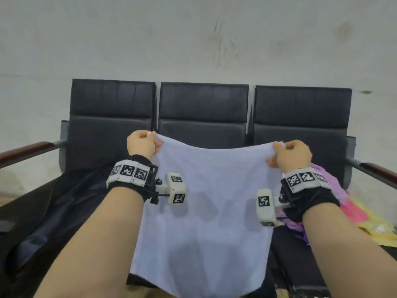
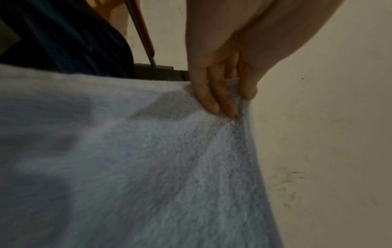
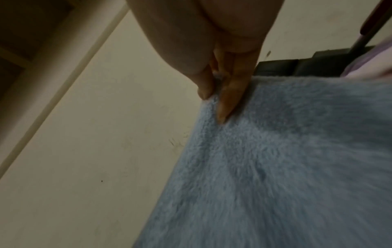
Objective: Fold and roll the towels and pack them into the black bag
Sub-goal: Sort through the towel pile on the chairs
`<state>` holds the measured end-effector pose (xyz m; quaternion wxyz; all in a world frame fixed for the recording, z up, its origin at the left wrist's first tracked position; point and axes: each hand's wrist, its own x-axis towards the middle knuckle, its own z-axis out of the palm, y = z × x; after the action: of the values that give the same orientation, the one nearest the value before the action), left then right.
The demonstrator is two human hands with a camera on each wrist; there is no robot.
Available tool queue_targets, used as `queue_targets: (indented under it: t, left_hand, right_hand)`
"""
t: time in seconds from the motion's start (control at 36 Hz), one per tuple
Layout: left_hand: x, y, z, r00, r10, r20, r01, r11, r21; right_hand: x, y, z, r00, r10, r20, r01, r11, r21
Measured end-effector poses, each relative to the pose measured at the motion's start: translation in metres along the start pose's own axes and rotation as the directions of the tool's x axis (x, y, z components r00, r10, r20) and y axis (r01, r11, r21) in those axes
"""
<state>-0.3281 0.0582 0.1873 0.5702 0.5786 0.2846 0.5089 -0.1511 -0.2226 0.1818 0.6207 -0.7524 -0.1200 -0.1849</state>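
Left hand (image 1: 142, 144) and right hand (image 1: 292, 155) each pinch a top corner, fingers (image 2: 214, 100) clamped, so the blue towel (image 1: 204, 211) hangs flat for folding.

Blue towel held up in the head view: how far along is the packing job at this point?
Early stage. Done: nothing visibly folded, rolled or packed. In hand: the left hand and right hand pinch the top corners of the light blue towel, hanging open and unfolded. Left: folding and rolling it, then the purple towel and yellow towel, still loose beside it, and packing the black bag.
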Motion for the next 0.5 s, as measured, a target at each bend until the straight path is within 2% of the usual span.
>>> queue_targets:
  t: [0.06,0.17,0.22,0.31,0.39,0.5]
  left_hand:
    - [0.005,0.000,0.007,0.998,0.063,-0.022,-0.064,0.997,-0.046]
    - [0.009,0.006,0.014,0.967,0.239,-0.090,-0.251,0.954,-0.163]
    - [0.010,0.001,0.013,0.959,0.255,-0.121,-0.275,0.942,-0.192]
    - [0.004,-0.018,0.010,0.965,0.224,-0.138,-0.249,0.946,-0.206]
    - [-0.012,-0.053,0.002,0.983,0.159,-0.094,-0.172,0.972,-0.157]
    - [-0.039,-0.114,-0.014,0.998,0.046,-0.031,-0.043,0.994,0.097]
  right_hand:
    - [0.006,0.002,0.010,1.000,-0.017,-0.020,0.019,0.996,0.084]
    - [0.007,-0.005,0.015,0.974,-0.180,-0.134,0.199,0.970,0.141]
    - [0.001,-0.002,0.015,0.964,-0.222,-0.146,0.243,0.959,0.147]
    - [-0.011,0.017,0.018,0.971,-0.209,-0.119,0.224,0.965,0.137]
    - [-0.026,0.047,0.019,0.985,-0.151,-0.086,0.159,0.982,0.101]
    - [-0.053,0.100,0.019,0.996,-0.072,-0.044,0.068,0.994,-0.084]
